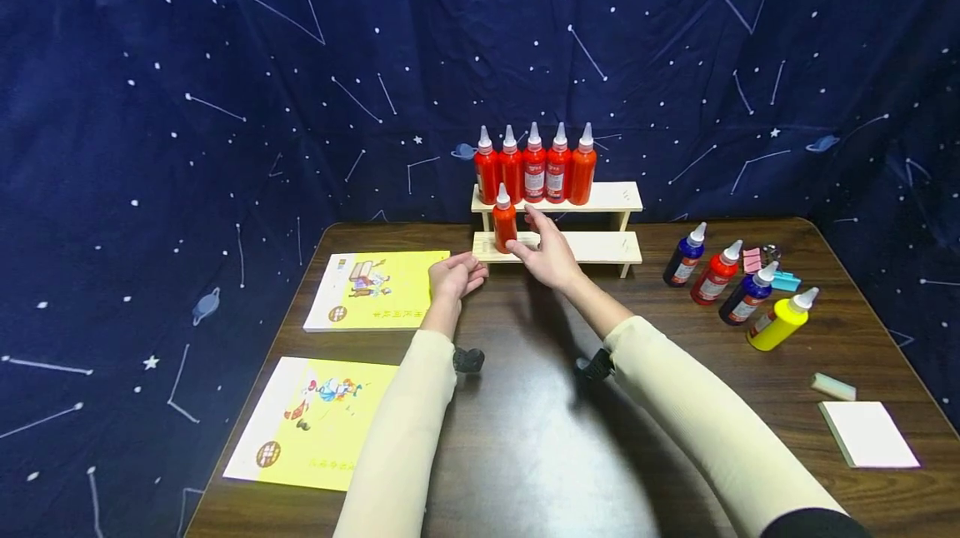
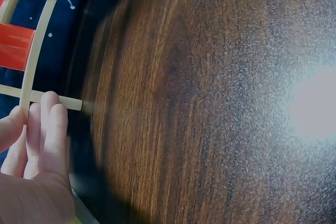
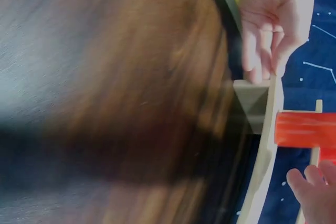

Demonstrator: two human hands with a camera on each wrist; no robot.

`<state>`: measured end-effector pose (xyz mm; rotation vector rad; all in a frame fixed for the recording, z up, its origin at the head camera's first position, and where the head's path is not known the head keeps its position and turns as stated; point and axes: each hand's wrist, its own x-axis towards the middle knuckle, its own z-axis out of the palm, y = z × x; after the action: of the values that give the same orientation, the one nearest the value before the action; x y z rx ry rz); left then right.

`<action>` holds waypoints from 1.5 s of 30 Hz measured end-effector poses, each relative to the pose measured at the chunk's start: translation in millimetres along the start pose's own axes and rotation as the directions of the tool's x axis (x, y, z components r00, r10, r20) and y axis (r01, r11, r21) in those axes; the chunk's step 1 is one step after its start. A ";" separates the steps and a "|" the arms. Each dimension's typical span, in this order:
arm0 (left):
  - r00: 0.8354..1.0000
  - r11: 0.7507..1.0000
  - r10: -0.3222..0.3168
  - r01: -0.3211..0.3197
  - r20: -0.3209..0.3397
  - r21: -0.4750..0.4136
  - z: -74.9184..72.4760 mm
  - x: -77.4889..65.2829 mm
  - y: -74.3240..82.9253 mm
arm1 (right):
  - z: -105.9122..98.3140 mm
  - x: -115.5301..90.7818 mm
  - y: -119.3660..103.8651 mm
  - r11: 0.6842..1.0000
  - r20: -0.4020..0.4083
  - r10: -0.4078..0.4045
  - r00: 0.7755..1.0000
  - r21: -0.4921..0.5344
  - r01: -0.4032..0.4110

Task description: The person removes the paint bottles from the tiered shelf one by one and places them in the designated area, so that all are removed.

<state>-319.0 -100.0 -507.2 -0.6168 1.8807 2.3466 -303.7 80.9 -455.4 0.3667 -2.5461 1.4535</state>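
Observation:
An orange paint bottle with a white nozzle cap stands upright near the left end of the lower step of a small wooden rack. My left hand pinches the left end of that lower board between thumb and fingers, as the left wrist view shows. Just right of the bottle is my right hand, thumb and fingers spread apart, the thumb tip close to the bottle's base. In the right wrist view its fingertips lie beside the orange bottle with a gap between.
Several red and orange bottles line the upper step. To the right stand blue bottles, a red one and a yellow one, near clips. A white pad lies front right; two yellow books lie left.

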 end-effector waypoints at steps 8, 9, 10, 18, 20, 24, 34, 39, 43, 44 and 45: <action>1.000 1.000 -0.004 0.004 0.008 0.001 -1.2 0.4 1.7 | 15.0 21.5 -10.2 0.994 0.039 0.100 0.994 0.027 -0.102; 1.000 1.000 -0.005 0.005 0.009 0.003 -1.2 0.6 1.7 | 16.1 22.4 -10.8 0.994 0.042 0.110 0.993 0.022 -0.111; 1.000 1.000 -0.007 0.007 0.010 0.002 -1.3 0.7 1.5 | 17.1 23.0 -11.5 0.993 0.042 0.118 0.992 0.018 -0.119; 1.000 1.000 -0.016 0.016 0.026 -0.005 -0.7 2.1 0.7 | 21.8 25.1 -12.7 0.987 -0.023 0.160 0.987 0.002 -0.160; 0.999 1.000 -0.019 0.019 0.025 -0.001 -0.4 2.5 0.4 | 22.6 23.7 -11.4 0.988 -0.042 0.157 0.987 0.010 -0.157; 1.000 1.000 -0.017 0.017 0.021 0.005 -0.2 3.2 0.1 | 24.0 16.6 -7.5 0.987 -0.072 0.139 0.988 0.092 -0.132; 1.000 1.000 -0.014 0.014 0.023 0.002 -1.8 2.9 1.3 | 10.2 -38.6 2.5 0.906 -0.155 0.178 0.972 0.412 -0.100; 1.000 1.000 -0.004 0.004 0.026 0.006 -2.0 2.2 1.9 | -17.3 -87.1 15.3 0.892 -0.220 0.219 0.951 0.441 -0.103; 1.000 1.000 -0.011 0.011 0.027 0.015 -2.3 2.0 1.7 | -50.4 -137.2 28.4 0.900 -0.339 0.300 0.892 0.410 -0.147; 1.000 1.000 -0.013 0.013 0.026 0.018 -2.3 1.9 1.7 | -59.5 -150.2 31.9 0.900 -0.376 0.331 0.865 0.400 -0.171; 1.000 1.000 -0.014 0.014 0.025 0.021 -2.5 2.1 2.3 | -68.3 -162.7 35.4 0.904 -0.416 0.353 0.838 0.381 -0.191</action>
<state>-321.0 -103.3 -506.3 -0.5938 1.8813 2.3123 -156.9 176.8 -495.7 -0.3109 -2.0171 1.8025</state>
